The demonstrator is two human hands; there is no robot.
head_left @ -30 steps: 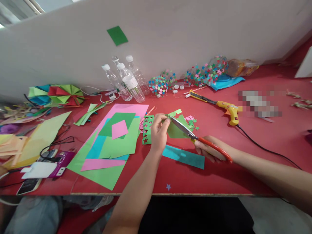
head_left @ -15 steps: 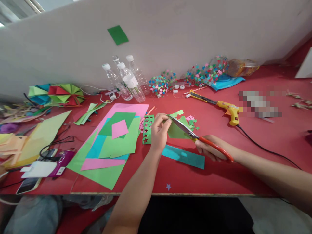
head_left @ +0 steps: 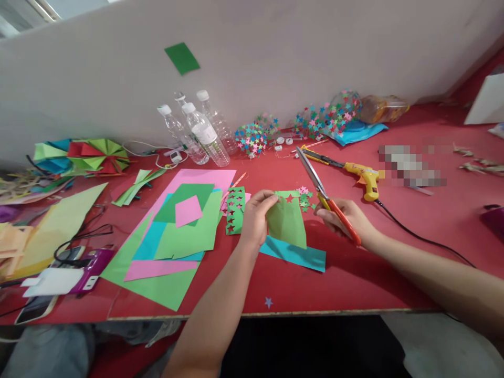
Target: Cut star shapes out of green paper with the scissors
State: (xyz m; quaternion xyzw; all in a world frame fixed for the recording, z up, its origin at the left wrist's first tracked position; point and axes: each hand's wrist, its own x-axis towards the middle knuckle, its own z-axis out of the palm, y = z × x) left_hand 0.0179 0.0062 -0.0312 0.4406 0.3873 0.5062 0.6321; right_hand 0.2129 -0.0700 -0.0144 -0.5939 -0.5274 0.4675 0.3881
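My left hand [head_left: 256, 218] pinches the upper left corner of a light green paper piece [head_left: 286, 226], which hangs above the table with a star-shaped hole near its top edge. Scissors [head_left: 314, 172] with red-orange handles are gripped in my right hand [head_left: 352, 218]. Their blades point up and away, apart from the paper. Below the paper lies a blue paper strip [head_left: 293, 254]. A green strip punched with star holes [head_left: 235, 211] rests just left of my left hand. Small cut stars [head_left: 306, 199] lie between the green paper and the scissors.
Stacked coloured sheets [head_left: 192, 239] lie at left, beside a purple power adapter [head_left: 94, 270]. Clear bottles [head_left: 208, 134] and star-covered balls [head_left: 252, 139] stand along the wall. A yellow glue gun [head_left: 366, 178] with a black cord lies at right, near a box cutter [head_left: 321, 156].
The scissors have come away from the paper's edge and swung upward in my right hand. My left hand still holds the green paper, which now hangs lower and faces me.
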